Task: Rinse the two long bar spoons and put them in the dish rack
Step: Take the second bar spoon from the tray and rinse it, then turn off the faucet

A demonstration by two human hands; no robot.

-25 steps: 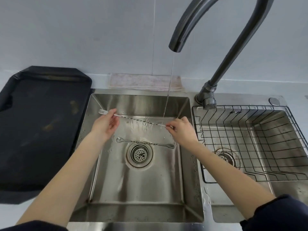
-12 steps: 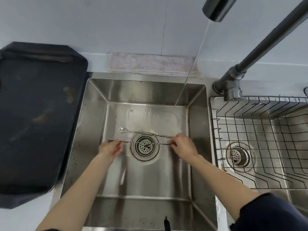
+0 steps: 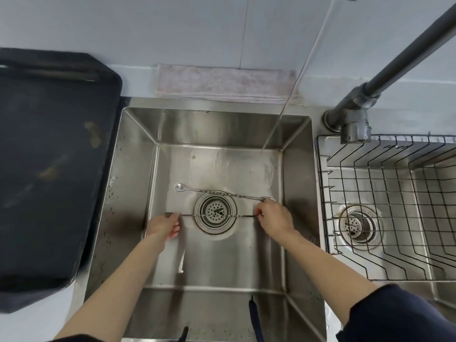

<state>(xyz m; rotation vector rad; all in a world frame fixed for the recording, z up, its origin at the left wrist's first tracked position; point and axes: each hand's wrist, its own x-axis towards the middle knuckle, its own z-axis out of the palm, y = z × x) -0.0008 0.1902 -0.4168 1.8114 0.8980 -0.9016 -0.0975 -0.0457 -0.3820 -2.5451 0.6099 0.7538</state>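
Both hands were low in the steel sink basin (image 3: pixel 138 193): left hand (image 3: pixel 162 225) and right hand (image 3: pixel 274 217) each pinched an end of a thin twisted-stem metal bar spoon (image 3: pixel 217 215) held over the round drain strainer (image 3: pixel 215 211). Second twisted bar spoon (image 3: pixel 222 193) lay just behind on the wet floor.
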